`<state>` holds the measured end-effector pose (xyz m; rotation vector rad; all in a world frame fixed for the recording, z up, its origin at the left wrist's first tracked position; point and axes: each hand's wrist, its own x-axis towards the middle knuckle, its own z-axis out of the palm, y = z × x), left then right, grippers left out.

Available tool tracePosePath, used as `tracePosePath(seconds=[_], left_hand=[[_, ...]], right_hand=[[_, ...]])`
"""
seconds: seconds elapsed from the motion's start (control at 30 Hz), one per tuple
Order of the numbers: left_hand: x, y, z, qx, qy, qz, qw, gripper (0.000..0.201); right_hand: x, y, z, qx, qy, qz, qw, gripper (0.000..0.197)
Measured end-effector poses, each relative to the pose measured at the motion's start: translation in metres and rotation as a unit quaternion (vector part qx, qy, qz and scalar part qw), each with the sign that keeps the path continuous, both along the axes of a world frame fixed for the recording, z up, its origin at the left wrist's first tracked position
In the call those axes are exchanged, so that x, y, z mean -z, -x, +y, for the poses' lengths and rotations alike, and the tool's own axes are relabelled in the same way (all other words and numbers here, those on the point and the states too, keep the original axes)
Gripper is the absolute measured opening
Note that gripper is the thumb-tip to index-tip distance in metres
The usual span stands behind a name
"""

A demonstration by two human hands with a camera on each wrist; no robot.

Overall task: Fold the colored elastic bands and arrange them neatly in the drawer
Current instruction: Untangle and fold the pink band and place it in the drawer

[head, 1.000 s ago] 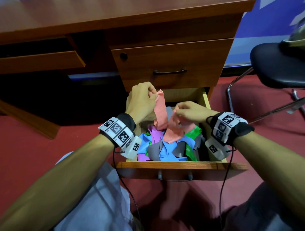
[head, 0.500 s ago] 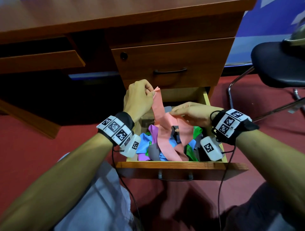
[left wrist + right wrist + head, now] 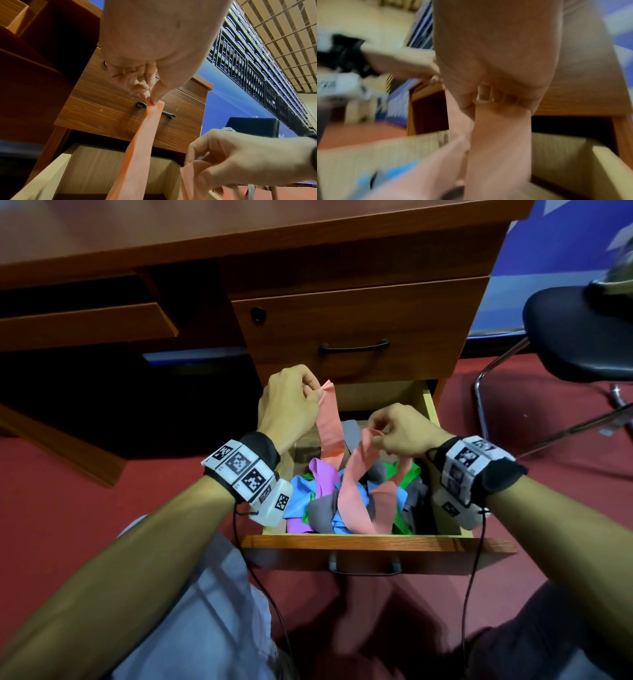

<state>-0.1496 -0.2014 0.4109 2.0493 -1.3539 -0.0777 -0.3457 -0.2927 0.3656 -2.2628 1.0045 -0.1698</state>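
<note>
A long salmon-pink elastic band point(image 3: 354, 484) hangs in a loop above the open bottom drawer point(image 3: 376, 544). My left hand point(image 3: 310, 392) pinches one end of it high at the drawer's back left, seen up close in the left wrist view as the left hand point(image 3: 150, 100) on the pink band point(image 3: 142, 146). My right hand point(image 3: 380, 436) pinches another part of the same band over the drawer's right side. The right wrist view is blurred; the pink band point(image 3: 498, 148) runs down from my fingers. A tangled heap of blue, purple, grey and green bands point(image 3: 325, 501) fills the drawer under it.
A shut upper drawer point(image 3: 356, 333) with a black handle sits just behind my hands. The wooden desk point(image 3: 205, 231) overhangs above. A black chair point(image 3: 579, 333) with metal legs stands at the right on red carpet point(image 3: 68, 508). My knees are below the drawer front.
The right hand slid along the pink band and rose slightly, so the band now hangs in a longer loop into the drawer. The left hand lifted its end a little.
</note>
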Motion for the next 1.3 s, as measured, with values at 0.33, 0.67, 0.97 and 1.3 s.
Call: tracePosePath(seconds=[0.33, 0.67, 0.97, 1.3], left_hand=[[0.000, 0.002, 0.000, -0.001, 0.003, 0.003, 1.000, 0.011], [0.000, 0.004, -0.001, 0.002, 0.006, -0.004, 1.000, 0.012], [-0.002, 0.003, 0.001, -0.007, 0.000, 0.003, 1.000, 0.014], [-0.001, 0.002, 0.001, -0.008, -0.003, 0.002, 1.000, 0.013]], right_hand=[[-0.011, 0.000, -0.001, 0.087, 0.217, -0.263, 0.936, 0.022], [-0.022, -0.004, 0.005, 0.161, 0.056, -0.307, 0.936, 0.030], [-0.023, -0.007, 0.015, 0.074, -0.122, -0.292, 0.946, 0.038], [-0.016, -0.010, 0.012, 0.088, -0.462, -0.168, 0.866, 0.041]])
